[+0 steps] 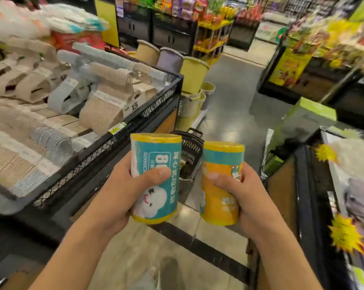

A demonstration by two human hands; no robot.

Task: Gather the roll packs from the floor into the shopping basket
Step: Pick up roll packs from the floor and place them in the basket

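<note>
A teal roll pack is gripped upright in the left hand, the thumb pressed across its front and the fingers wrapped behind. An orange roll pack is clamped likewise in the right hand, thumb in front. Both packs are capped with yellow ends; a white cartoon animal is printed on the teal one. The black shopping basket is seen on the floor beyond, between the two packs.
</note>
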